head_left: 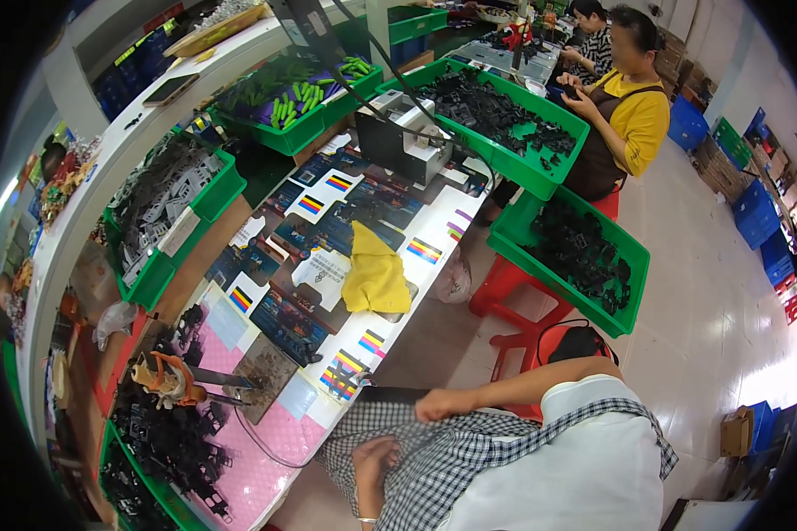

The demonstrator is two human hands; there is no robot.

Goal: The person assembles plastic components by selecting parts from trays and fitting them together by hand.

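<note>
Both of my hands are low over my lap, in front of the black-and-white checked apron (pixel 469 456). My right hand (pixel 444 404) is closed at the apron's upper part, with the checked cloth bunched at its fingers. Lower and to the left, my left hand (pixel 375 456) has its fingers curled in against the apron; what they hold, if anything, is hidden. The workbench edge lies just beyond both hands. On the bench, nearest to them, stands a small hand press (pixel 226 382) with an orange-wrapped handle. A folded yellow cloth (pixel 376 270) lies farther up the bench.
Black plastic parts (pixel 164 442) are heaped on the pink bench covering at left. Green crates hold grey parts (pixel 164 212), bright green pieces (pixel 303 102) and black parts (pixel 496 106). Another crate (pixel 584 265) stands by red stools (pixel 514 305). A co-worker in yellow (pixel 642 128) sits beyond.
</note>
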